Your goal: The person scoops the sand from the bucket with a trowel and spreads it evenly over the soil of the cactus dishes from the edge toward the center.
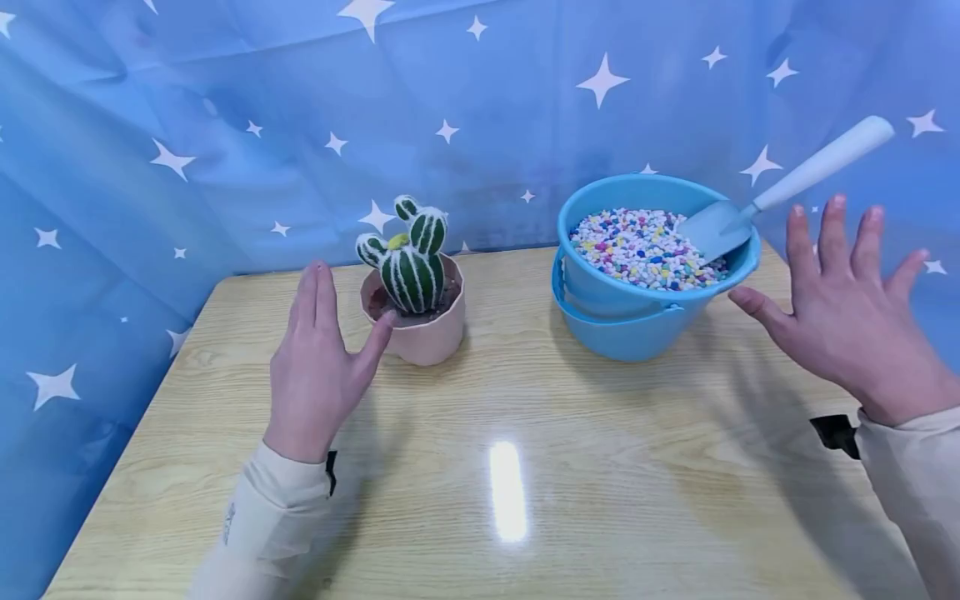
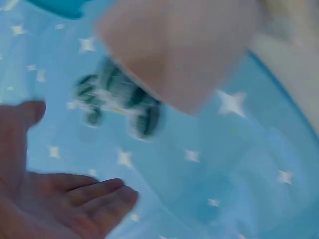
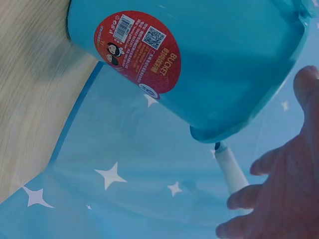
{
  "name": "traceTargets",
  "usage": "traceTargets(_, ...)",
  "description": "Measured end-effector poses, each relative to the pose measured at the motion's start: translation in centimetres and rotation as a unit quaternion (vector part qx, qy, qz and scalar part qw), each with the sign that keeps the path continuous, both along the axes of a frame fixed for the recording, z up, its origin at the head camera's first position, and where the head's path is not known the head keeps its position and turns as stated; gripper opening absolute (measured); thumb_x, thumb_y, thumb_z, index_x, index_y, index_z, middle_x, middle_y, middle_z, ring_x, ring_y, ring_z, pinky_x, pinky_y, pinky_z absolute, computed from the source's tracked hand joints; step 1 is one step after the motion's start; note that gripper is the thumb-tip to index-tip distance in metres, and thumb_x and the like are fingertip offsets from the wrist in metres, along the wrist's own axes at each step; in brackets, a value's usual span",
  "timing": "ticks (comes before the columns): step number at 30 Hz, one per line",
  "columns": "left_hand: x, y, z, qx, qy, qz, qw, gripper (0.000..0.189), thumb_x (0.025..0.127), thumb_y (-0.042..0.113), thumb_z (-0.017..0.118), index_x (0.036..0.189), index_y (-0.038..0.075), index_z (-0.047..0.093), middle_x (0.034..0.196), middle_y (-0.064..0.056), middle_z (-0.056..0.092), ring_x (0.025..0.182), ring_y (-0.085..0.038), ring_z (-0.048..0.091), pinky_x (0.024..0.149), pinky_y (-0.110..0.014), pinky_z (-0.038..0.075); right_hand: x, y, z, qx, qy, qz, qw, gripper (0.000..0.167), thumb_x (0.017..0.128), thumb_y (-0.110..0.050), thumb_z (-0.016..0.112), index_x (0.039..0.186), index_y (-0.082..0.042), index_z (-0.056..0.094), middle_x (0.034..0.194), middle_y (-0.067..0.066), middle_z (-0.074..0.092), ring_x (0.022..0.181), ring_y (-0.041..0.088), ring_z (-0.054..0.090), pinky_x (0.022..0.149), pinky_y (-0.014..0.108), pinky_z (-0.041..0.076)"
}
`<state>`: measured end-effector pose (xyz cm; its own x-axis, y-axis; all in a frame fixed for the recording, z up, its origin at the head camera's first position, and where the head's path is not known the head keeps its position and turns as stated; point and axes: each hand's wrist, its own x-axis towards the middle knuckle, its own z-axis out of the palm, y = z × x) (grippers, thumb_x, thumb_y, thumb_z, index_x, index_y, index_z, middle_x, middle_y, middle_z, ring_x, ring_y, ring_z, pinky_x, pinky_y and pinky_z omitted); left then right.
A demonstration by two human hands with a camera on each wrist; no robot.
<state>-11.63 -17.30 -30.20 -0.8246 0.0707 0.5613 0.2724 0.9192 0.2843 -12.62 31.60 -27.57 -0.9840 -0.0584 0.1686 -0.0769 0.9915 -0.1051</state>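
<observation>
My left hand (image 1: pixel 315 367) is held with fingers straight and thumb spread, just left of a pink pot (image 1: pixel 427 337) planted with a green striped cactus (image 1: pixel 412 279). Nothing is in that hand; the left wrist view shows the pot (image 2: pixel 184 55) blurred. To the right stands a blue bucket (image 1: pixel 630 333) filled with small multicoloured pebbles (image 1: pixel 637 246). A shovel (image 1: pixel 817 171) with a pale handle leans in it, blade in the pebbles. Fingers spread, my right hand (image 1: pixel 862 317) hovers beside the bucket's right side and holds nothing. A red label (image 3: pixel 139 52) shows on the bucket in the right wrist view.
Pot and bucket stand near the back edge of a wooden table (image 1: pixel 450 483). Behind and to the left hangs a blue cloth (image 1: pixel 247 75) with white stars. The bucket's handle (image 1: pixel 611 317) hangs down at its front.
</observation>
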Motion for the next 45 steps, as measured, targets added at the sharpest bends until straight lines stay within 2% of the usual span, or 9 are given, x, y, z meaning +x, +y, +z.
traceTargets(4, 0.1, 2.7, 1.3, 0.102, 0.126, -0.093, 0.9824, 0.067, 0.094, 0.033, 0.066, 0.142, -0.009, 0.045, 0.14, -0.026, 0.048, 0.129, -0.036, 0.047, 0.1, -0.051, 0.043, 0.0, -0.1, 0.1, -0.002, 0.01, -0.001, 0.9999, 0.099, 0.097, -0.065, 0.042, 0.154, -0.005, -0.013, 0.153, 0.024, -0.027, 0.134, 0.043, -0.032, 0.095, 0.076, -0.016)
traceTargets(8, -0.9, 5.4, 2.1, 0.167, 0.164, -0.201, 0.9514, 0.055, 0.091, 0.017, 0.071, 0.134, -0.011, 0.051, 0.13, -0.025, 0.057, 0.114, -0.032, 0.057, 0.094, -0.039, 0.049, -0.2, -0.1, 0.4, -0.016, 0.039, 0.012, 0.9991, 0.094, 0.099, -0.058, 0.045, 0.156, -0.002, -0.004, 0.155, 0.029, -0.018, 0.137, 0.049, -0.022, 0.101, 0.074, -0.008)
traceTargets(14, -3.2, 10.0, 2.1, 0.287, 0.038, -0.295, 0.9106, 0.054, 0.092, 0.015, 0.071, 0.136, -0.009, 0.051, 0.131, -0.019, 0.057, 0.121, -0.018, 0.054, 0.097, -0.029, 0.046, -0.8, -0.6, 1.4, -0.11, 0.112, -0.003, 0.9875, 0.067, 0.105, -0.034, 0.046, 0.153, 0.004, 0.019, 0.153, 0.034, 0.02, 0.136, 0.054, 0.021, 0.105, 0.067, 0.018)
traceTargets(18, -4.7, 12.7, 1.6, 0.348, -0.066, -0.296, 0.8873, 0.058, 0.093, 0.019, 0.07, 0.141, -0.006, 0.047, 0.139, -0.018, 0.051, 0.127, -0.015, 0.049, 0.098, -0.024, 0.043, -1.2, -0.8, 1.8, -0.147, 0.154, -0.038, 0.9764, 0.057, 0.105, -0.027, 0.047, 0.15, 0.005, 0.031, 0.144, 0.034, 0.038, 0.125, 0.056, 0.038, 0.101, 0.067, 0.027)
traceTargets(26, -6.9, 15.8, 0.7, 0.322, -0.204, -0.229, 0.8956, 0.076, 0.09, 0.047, 0.066, 0.15, 0.01, 0.038, 0.154, -0.004, 0.035, 0.13, -0.02, 0.047, 0.096, -0.025, 0.045, -2.2, -0.5, 2.1, -0.179, 0.212, -0.057, 0.9591, 0.047, 0.105, -0.025, 0.048, 0.142, 0.003, 0.047, 0.137, 0.026, 0.052, 0.112, 0.051, 0.055, 0.092, 0.063, 0.042)
traceTargets(33, -8.0, 17.8, 0.3, 0.294, -0.229, -0.212, 0.9036, 0.077, 0.09, 0.051, 0.065, 0.151, 0.013, 0.038, 0.154, -0.003, 0.033, 0.128, -0.022, 0.049, 0.097, -0.032, 0.046, -3.1, 0.2, 2.7, -0.206, 0.204, -0.12, 0.9496, 0.054, 0.105, -0.033, 0.044, 0.149, -0.001, 0.038, 0.14, 0.019, 0.052, 0.118, 0.042, 0.055, 0.098, 0.054, 0.041)
traceTargets(37, -8.4, 18.5, -0.1, 0.297, -0.231, -0.219, 0.9005, 0.072, 0.09, 0.051, 0.064, 0.15, 0.015, 0.044, 0.151, -0.003, 0.041, 0.128, -0.023, 0.049, 0.097, -0.034, 0.046, -3.9, 0.6, 3.7, -0.235, 0.168, -0.16, 0.944, 0.061, 0.104, -0.04, 0.04, 0.155, -0.011, 0.024, 0.143, 0.014, 0.049, 0.108, 0.018, 0.064, 0.084, 0.028, 0.053)
traceTargets(41, -8.5, 18.6, -0.3, 0.302, -0.225, -0.236, 0.8959, 0.068, 0.091, 0.05, 0.063, 0.149, 0.019, 0.046, 0.147, 0.001, 0.047, 0.13, -0.019, 0.047, 0.098, -0.034, 0.045, -4.8, 0.9, 4.6, -0.32, 0.149, -0.153, 0.9229, 0.064, 0.103, -0.039, 0.043, 0.156, -0.02, 0.014, 0.143, 0.012, 0.05, 0.075, -0.011, 0.057, 0.06, 0.003, 0.043)
traceTargets(45, -8.5, 18.4, -0.4, 0.305, -0.225, -0.255, 0.8896, 0.068, 0.091, 0.048, 0.062, 0.15, 0.019, 0.044, 0.147, 0.002, 0.047, 0.132, -0.015, 0.044, 0.1, -0.032, 0.043, -5.8, 1.3, 4.9, -0.424, 0.163, -0.095, 0.8856, 0.057, 0.101, -0.031, 0.049, 0.152, -0.018, 0.026, 0.119, 0.001, 0.06, 0.063, -0.007, 0.057, 0.058, 0.007, 0.046)
